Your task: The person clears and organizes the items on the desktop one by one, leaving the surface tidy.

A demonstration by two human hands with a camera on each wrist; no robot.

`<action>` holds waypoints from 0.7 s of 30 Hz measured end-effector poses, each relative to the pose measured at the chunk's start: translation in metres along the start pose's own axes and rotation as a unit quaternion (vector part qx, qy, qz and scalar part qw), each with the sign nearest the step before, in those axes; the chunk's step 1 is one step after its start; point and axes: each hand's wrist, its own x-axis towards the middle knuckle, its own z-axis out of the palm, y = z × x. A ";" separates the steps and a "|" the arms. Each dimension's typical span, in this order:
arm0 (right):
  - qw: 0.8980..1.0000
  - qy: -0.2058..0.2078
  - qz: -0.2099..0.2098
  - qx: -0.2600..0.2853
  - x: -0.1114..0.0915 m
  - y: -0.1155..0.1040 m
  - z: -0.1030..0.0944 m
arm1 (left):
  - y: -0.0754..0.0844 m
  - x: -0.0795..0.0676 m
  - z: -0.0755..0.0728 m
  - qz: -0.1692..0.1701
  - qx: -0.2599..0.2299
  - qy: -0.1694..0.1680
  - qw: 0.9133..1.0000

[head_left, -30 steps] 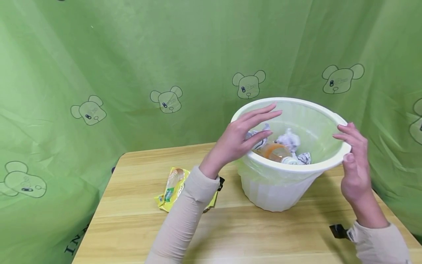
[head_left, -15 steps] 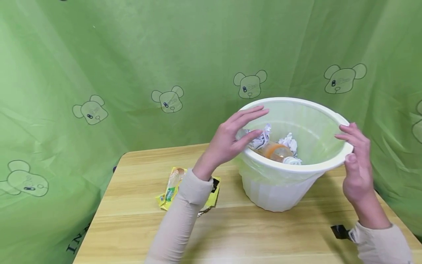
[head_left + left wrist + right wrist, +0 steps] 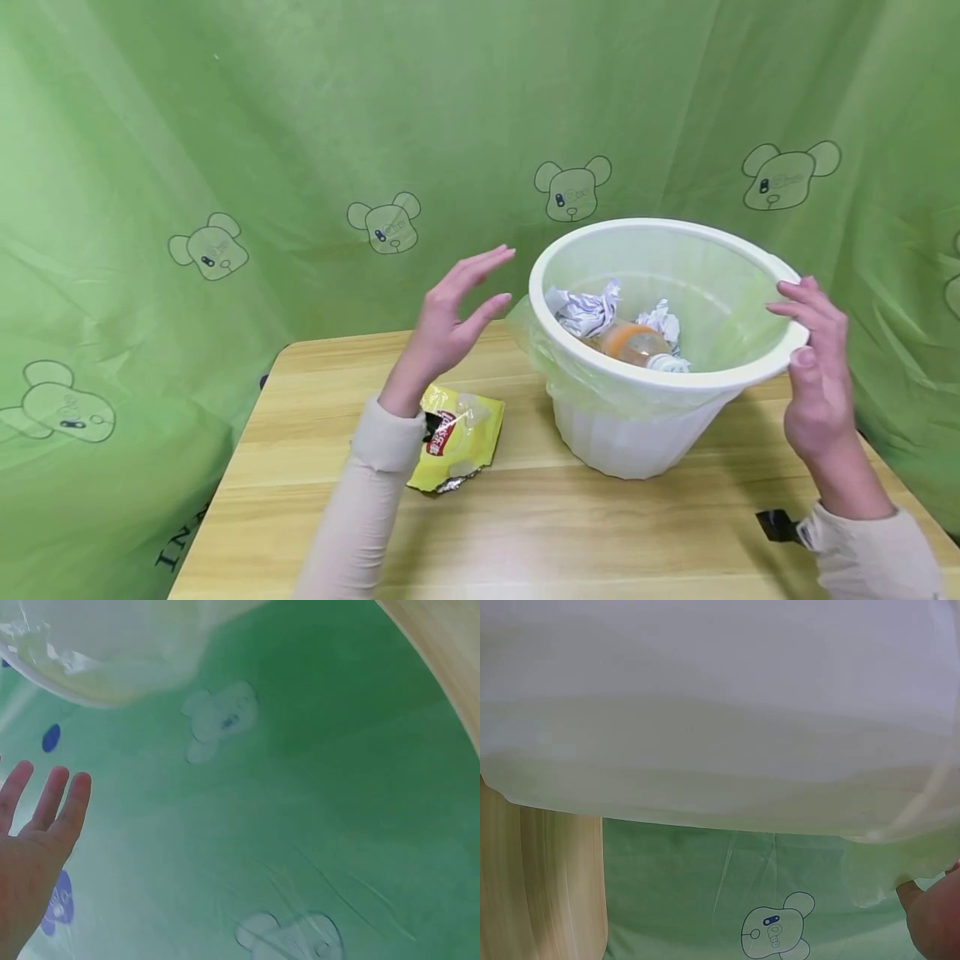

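A white trash bin [image 3: 630,433] with a thin pale-green liner [image 3: 600,392] folded over its rim stands on the table. Inside it lie a plastic bottle [image 3: 633,343] with an orange band and crumpled paper balls [image 3: 588,310]. My right hand [image 3: 817,375] grips the bin's right rim, fingers over the edge and thumb outside. My left hand [image 3: 446,321] is in the air left of the bin, fingers extended and apart from it, holding nothing. Beneath the left wrist a yellow snack bag [image 3: 465,437] lies on the table, partly hidden by the sleeve.
The wooden table [image 3: 570,533] has a rounded far-left corner. A green curtain [image 3: 300,150] printed with bear heads hangs behind and beside it. Black straps or mounts stick out at both wrists.
My left hand has left the bin's left rim and moved left, over the yellow snack bag. More of the bag's red label shows. The right hand stays on the rim.
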 end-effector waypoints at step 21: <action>1.000 -0.008 0.004 -0.007 -0.001 0.003 -0.003 | -0.064 -0.094 -0.034 -0.156 0.047 -0.021 0.986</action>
